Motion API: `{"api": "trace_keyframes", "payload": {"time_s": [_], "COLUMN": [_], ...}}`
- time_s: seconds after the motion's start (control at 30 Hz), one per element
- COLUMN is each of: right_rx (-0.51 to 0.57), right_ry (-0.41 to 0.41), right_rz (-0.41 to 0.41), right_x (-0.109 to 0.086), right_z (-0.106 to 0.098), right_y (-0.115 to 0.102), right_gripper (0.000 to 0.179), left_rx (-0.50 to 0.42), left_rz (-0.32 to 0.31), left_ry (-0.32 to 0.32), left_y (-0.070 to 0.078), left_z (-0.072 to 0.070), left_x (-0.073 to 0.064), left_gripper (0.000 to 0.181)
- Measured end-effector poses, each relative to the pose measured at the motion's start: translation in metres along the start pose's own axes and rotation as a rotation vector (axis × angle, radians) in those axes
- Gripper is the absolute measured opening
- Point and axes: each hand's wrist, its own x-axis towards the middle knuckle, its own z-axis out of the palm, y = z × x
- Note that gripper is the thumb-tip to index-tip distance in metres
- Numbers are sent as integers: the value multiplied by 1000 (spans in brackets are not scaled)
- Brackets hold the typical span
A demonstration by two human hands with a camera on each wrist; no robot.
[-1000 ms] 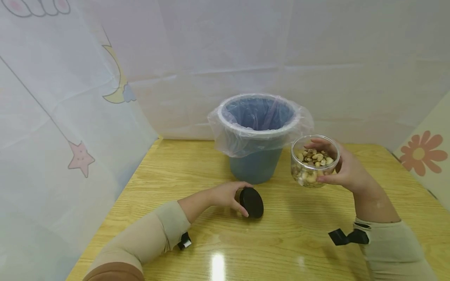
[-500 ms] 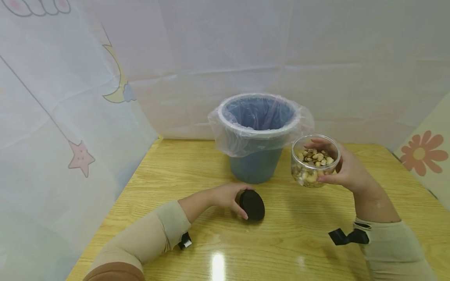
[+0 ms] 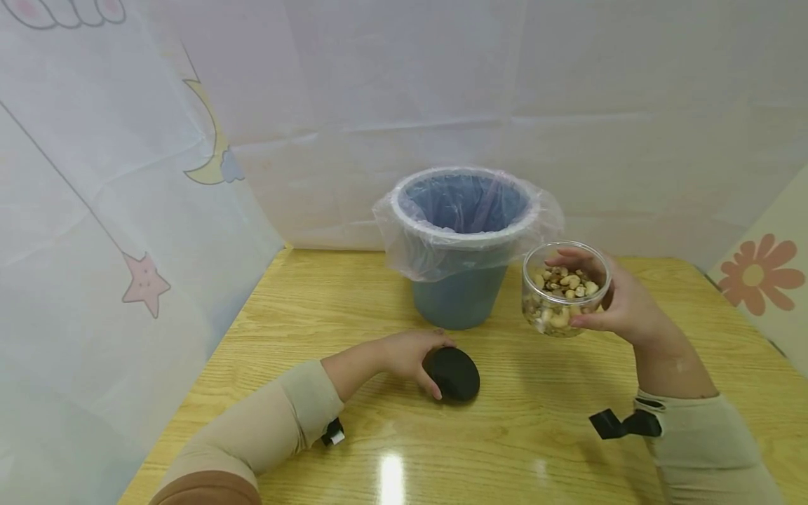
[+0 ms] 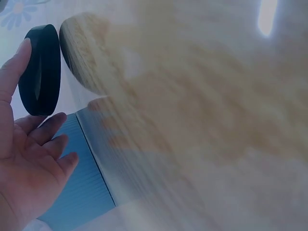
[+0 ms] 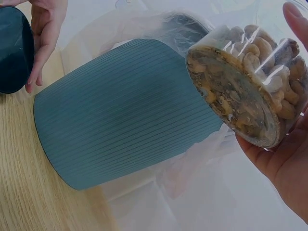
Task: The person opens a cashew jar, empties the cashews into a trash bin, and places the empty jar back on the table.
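Note:
In the head view my left hand (image 3: 407, 354) pinches a round black jar lid (image 3: 454, 376) by its edge, thumb on the near side. The lid is tilted and close over the table; the left wrist view shows the lid (image 4: 40, 70) edge-on, between thumb and fingertips. My right hand (image 3: 621, 298) grips a clear, lidless jar (image 3: 558, 319) round its side and holds it raised, mouth up. Several cashews and other mixed nuts (image 3: 568, 282) lie inside. From below, the right wrist view shows brownish crumbs at the jar's bottom (image 5: 231, 96).
A blue ribbed bin (image 3: 457, 298) with a white rim stands at the table's back, just left of the jar. Its thin pinkish bag (image 3: 404, 252) hangs over the rim. Printed sheets (image 3: 353, 105) surround the wooden table (image 3: 315, 294) at the back and sides.
The lid has tipped from nearly on edge to a flatter tilt, its dark face turning upward, and shifted slightly toward me. My right hand and the jar have hardly moved.

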Motion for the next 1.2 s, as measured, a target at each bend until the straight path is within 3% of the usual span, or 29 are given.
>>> {"api": "trace_keyframes", "payload": {"time_s": [0.63, 1.2], "right_rx": [27, 22], "right_ry": [-21, -19], "right_rz": [-15, -15], "right_x": [3, 3], "right_z": [1, 2], "right_y": [-1, -2], "right_gripper": [88, 88], "left_rx": [80, 67], "left_rz": [-14, 7], "left_ry": [-20, -14], "left_y": [-1, 3], "left_z": [2, 0], "left_x": [-2, -4], "left_gripper": [88, 93]}}
